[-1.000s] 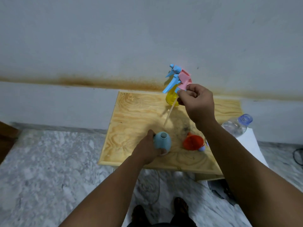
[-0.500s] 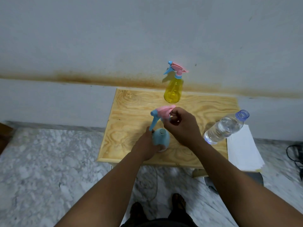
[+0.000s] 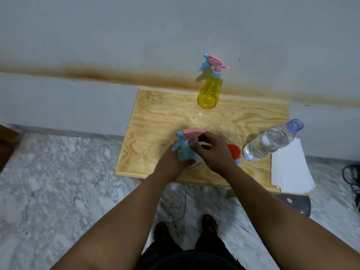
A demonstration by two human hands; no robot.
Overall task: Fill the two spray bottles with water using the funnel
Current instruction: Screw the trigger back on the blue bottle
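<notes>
Two hands met at the blue spray bottle (image 3: 188, 152), which stood near the front edge of the wooden table (image 3: 155, 114). A second earlier the pink trigger head (image 3: 191, 133) had been lifted high above that bottle, its dip tube dangling; half a second earlier it hovered at the neck; by this moment it sat on the neck itself. I judged that the blue bottle was being capped again, so its filling was probably over, though its water level could not be seen.

The left hand (image 3: 171, 162) wrapped the blue bottle's body, fingers curled round it to steady it. The right hand (image 3: 212, 152) pinched the trigger head at its collar with curled fingertips, seemingly to screw it down. Just right of the blue bottle lay the red funnel (image 3: 234, 151), partly hidden behind the right hand. Farther right stood the uncapped water bottle (image 3: 270, 142). Behind the blue bottle, by the wall, stood the yellow spray bottle (image 3: 209, 92), capped.
</notes>
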